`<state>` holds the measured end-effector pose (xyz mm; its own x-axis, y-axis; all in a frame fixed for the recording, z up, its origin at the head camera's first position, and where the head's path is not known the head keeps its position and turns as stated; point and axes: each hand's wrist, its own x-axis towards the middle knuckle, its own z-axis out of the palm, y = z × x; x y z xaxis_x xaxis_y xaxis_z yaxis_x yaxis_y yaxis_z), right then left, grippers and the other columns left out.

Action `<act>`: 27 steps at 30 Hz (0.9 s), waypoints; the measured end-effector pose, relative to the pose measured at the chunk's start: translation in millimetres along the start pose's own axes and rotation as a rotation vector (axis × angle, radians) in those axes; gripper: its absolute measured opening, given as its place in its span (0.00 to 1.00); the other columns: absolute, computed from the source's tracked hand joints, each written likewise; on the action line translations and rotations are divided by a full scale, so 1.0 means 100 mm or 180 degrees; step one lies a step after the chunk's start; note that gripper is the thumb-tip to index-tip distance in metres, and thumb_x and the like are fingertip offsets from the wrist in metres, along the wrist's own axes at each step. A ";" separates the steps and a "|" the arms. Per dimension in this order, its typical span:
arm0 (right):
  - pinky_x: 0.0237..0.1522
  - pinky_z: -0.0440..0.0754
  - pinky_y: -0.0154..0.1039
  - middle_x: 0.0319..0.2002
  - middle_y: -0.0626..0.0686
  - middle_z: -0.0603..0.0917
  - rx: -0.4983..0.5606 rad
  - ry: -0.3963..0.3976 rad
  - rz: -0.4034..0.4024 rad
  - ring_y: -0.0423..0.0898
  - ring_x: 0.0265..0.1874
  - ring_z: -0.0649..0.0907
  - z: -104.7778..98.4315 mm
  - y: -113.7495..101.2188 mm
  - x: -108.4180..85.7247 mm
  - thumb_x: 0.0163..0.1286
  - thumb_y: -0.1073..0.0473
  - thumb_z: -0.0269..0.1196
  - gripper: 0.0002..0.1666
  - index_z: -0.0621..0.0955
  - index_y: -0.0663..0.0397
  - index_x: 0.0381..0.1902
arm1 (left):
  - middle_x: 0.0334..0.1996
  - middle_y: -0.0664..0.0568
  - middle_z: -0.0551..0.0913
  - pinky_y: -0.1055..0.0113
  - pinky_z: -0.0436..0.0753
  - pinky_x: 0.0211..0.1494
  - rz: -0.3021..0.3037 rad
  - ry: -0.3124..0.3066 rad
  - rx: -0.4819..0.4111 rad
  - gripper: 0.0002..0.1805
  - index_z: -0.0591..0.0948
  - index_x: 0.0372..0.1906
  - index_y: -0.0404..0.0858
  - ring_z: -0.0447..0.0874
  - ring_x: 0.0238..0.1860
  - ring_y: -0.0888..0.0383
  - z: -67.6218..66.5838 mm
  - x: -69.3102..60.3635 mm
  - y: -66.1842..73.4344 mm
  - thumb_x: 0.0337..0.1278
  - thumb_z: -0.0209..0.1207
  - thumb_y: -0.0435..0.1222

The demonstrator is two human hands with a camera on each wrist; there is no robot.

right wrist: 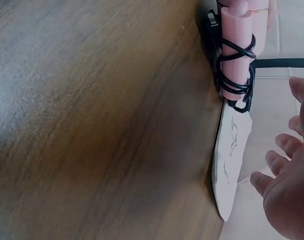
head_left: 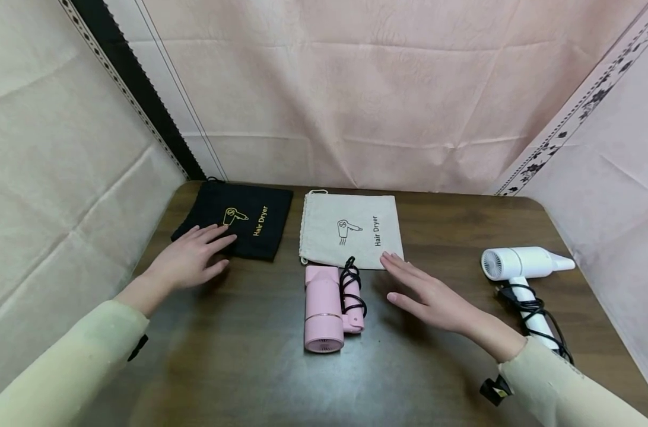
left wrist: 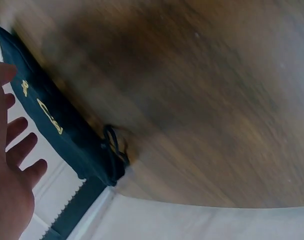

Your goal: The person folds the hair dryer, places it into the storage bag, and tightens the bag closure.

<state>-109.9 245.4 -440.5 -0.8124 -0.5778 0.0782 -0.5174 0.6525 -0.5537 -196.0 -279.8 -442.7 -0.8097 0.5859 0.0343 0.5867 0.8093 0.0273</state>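
Note:
In the head view a black drawstring bag printed "Hair Dryer" lies at the table's back left. My left hand is at its near edge, fingers spread and holding nothing; whether it touches the cloth I cannot tell. To the right lies a white bag with the same words. A folded pink hair dryer, black cord wound round its handle, lies just in front of that bag. My right hand extends right of the pink dryer, fingers straight, fingertips near the white bag's front right corner.
A white hair dryer with a narrow nozzle lies at the table's right side, its black cord looped round the handle. Pale cloth hangs behind the brown wooden table and along both sides.

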 end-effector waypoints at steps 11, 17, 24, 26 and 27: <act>0.81 0.49 0.33 0.86 0.50 0.58 0.0055 -0.0112 0.0087 0.53 0.84 0.58 0.01 0.00 0.01 0.82 0.45 0.62 0.42 0.59 0.40 0.87 | 0.75 0.30 0.71 0.33 0.64 0.78 -0.0308 -0.0289 0.0048 0.32 0.75 0.76 0.36 0.67 0.76 0.30 0.01 -0.07 -0.19 0.74 0.64 0.44; 0.82 0.51 0.36 0.86 0.49 0.58 0.0051 -0.0121 0.0112 0.52 0.84 0.58 0.01 0.00 0.01 0.82 0.44 0.62 0.42 0.59 0.39 0.87 | 0.75 0.29 0.71 0.32 0.65 0.78 -0.0369 -0.0366 0.0017 0.32 0.74 0.76 0.36 0.67 0.75 0.29 0.04 -0.05 -0.22 0.74 0.63 0.44; 0.80 0.60 0.61 0.86 0.48 0.58 0.0044 -0.0075 0.0093 0.55 0.84 0.59 0.01 0.00 0.01 0.82 0.46 0.62 0.42 0.60 0.41 0.86 | 0.71 0.29 0.75 0.31 0.67 0.76 -0.0317 -0.0312 0.0053 0.29 0.77 0.74 0.35 0.71 0.73 0.29 0.09 -0.01 -0.25 0.74 0.64 0.42; 0.79 0.61 0.63 0.86 0.47 0.57 0.0040 -0.0076 0.0108 0.55 0.84 0.59 0.00 0.00 0.01 0.82 0.46 0.62 0.42 0.59 0.40 0.87 | 0.70 0.29 0.77 0.31 0.69 0.75 -0.0292 -0.0293 0.0072 0.28 0.78 0.72 0.35 0.73 0.71 0.29 0.11 0.00 -0.27 0.74 0.64 0.41; 0.79 0.61 0.63 0.86 0.47 0.57 0.0034 -0.0080 0.0116 0.55 0.84 0.59 0.00 0.00 0.01 0.82 0.46 0.62 0.42 0.59 0.40 0.87 | 0.69 0.29 0.78 0.31 0.70 0.74 -0.0280 -0.0279 0.0073 0.27 0.79 0.72 0.35 0.75 0.70 0.30 0.12 0.00 -0.27 0.74 0.64 0.40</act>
<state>-110.3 244.7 -440.1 -0.8236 -0.5660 0.0371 -0.4846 0.6682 -0.5646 -211.9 -300.9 -455.8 -0.8566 0.5131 -0.0548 0.5137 0.8579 0.0036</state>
